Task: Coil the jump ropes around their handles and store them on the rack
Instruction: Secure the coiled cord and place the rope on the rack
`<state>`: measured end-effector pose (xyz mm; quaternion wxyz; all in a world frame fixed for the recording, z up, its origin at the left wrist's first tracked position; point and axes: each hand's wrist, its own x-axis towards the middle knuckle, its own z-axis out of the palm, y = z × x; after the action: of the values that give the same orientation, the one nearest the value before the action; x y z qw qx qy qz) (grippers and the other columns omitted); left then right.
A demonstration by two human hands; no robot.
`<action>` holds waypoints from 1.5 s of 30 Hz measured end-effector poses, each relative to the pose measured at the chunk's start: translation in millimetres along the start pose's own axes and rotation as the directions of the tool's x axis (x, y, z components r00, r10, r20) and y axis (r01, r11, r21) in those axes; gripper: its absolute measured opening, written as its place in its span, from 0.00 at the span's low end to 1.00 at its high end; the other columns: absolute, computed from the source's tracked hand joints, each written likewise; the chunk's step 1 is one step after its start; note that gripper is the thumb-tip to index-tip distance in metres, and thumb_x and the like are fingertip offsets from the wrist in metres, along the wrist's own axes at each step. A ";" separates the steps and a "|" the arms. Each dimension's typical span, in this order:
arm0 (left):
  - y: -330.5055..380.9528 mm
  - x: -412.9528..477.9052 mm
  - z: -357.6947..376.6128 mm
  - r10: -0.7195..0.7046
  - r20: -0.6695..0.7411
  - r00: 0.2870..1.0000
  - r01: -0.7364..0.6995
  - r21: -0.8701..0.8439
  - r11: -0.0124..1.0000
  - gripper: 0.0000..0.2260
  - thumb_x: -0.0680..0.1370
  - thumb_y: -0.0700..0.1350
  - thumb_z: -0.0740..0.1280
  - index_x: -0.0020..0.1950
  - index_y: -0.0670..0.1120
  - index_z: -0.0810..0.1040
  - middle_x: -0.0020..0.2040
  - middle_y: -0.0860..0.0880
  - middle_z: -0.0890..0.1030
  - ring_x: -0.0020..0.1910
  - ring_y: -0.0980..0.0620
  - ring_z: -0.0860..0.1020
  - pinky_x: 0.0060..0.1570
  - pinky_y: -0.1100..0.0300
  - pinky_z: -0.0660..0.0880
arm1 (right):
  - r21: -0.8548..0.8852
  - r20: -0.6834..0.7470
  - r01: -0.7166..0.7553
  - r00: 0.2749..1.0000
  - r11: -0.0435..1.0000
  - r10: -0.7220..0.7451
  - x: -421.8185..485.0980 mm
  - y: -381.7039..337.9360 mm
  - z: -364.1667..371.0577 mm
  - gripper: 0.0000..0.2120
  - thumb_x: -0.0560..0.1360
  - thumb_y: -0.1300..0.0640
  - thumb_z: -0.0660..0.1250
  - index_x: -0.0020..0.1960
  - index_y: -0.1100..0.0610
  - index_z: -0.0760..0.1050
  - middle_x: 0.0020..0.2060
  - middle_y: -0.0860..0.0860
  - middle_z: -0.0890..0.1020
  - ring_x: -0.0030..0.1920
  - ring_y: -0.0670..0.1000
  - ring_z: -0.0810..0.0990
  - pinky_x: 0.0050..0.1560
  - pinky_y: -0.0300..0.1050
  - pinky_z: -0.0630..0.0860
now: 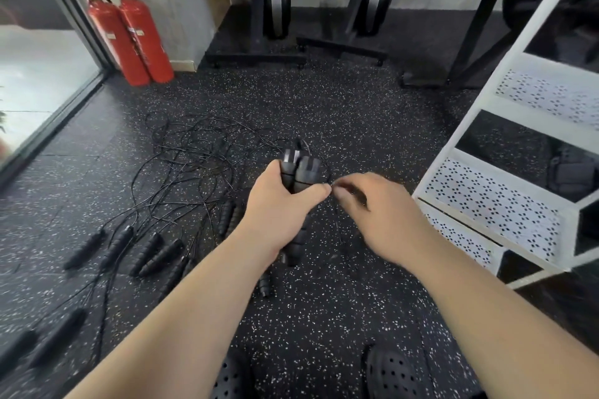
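Head view: coiling looks underway, left hand [275, 204] with its grip clamped on the jump-rope handles [299, 172], right hand [369, 209] pinching the cord [329, 173]; next likely needs another taut wrap.

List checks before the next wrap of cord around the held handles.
1. Both handles together in left hand grip: ok.
2. Pinch of right hand on cord: ok.
3. That cord free of the floor tangle: cannot tell.
4. Wraps on the handles sitting tight: cannot tell, blurred.
5. Bare shelf space on rack beside the right hand: ok.
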<state>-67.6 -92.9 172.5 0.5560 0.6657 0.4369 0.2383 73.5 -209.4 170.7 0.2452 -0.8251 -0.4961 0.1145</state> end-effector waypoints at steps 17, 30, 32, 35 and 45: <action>1.1 -2.4 15.9 0.066 0.072 0.995 -0.083 0.264 0.961 0.23 0.71 0.55 0.79 0.59 0.57 0.69 0.48 0.58 0.83 0.45 0.60 0.82 0.45 0.58 0.80 | 0.744 0.029 -0.109 0.991 0.660 0.131 5.9 -10.5 16.1 0.07 0.84 0.52 0.69 0.60 0.48 0.85 0.51 0.42 0.89 0.53 0.42 0.87 0.53 0.37 0.81; -7.7 15.7 17.4 0.104 0.064 0.993 -0.119 0.330 0.936 0.21 0.74 0.57 0.76 0.59 0.56 0.69 0.48 0.59 0.83 0.46 0.60 0.82 0.48 0.56 0.80 | 0.830 0.085 -0.185 0.974 0.527 0.208 21.8 -8.3 29.7 0.09 0.84 0.51 0.69 0.62 0.48 0.85 0.52 0.45 0.89 0.55 0.46 0.87 0.56 0.44 0.82; -8.0 17.2 16.8 0.109 0.064 0.992 -0.125 0.353 0.927 0.20 0.74 0.57 0.75 0.59 0.55 0.69 0.48 0.58 0.82 0.46 0.58 0.82 0.48 0.54 0.81 | 0.814 0.082 -0.185 0.975 0.550 0.206 23.5 -8.1 29.8 0.09 0.84 0.50 0.69 0.60 0.48 0.86 0.52 0.45 0.89 0.55 0.46 0.87 0.56 0.46 0.83; -9.2 19.3 13.9 0.119 0.085 0.989 -0.143 0.389 0.910 0.21 0.75 0.58 0.75 0.58 0.53 0.69 0.47 0.57 0.81 0.45 0.57 0.81 0.42 0.57 0.78 | 0.785 0.092 -0.191 0.977 0.589 0.195 27.5 -7.2 27.9 0.08 0.83 0.49 0.70 0.59 0.49 0.85 0.50 0.45 0.89 0.54 0.47 0.87 0.57 0.49 0.83; -15.7 17.3 6.3 0.221 0.317 0.922 -0.376 0.609 0.698 0.29 0.76 0.57 0.77 0.65 0.53 0.61 0.51 0.55 0.78 0.47 0.48 0.81 0.48 0.47 0.81 | 0.685 0.009 -0.205 0.962 0.699 0.274 23.8 -7.1 31.8 0.09 0.81 0.44 0.72 0.54 0.47 0.86 0.45 0.43 0.88 0.47 0.42 0.86 0.50 0.43 0.80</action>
<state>-58.8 -81.6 153.0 0.2831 0.9027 0.3137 0.0812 65.8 -176.7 148.5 0.5358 -0.7396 -0.2959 0.2799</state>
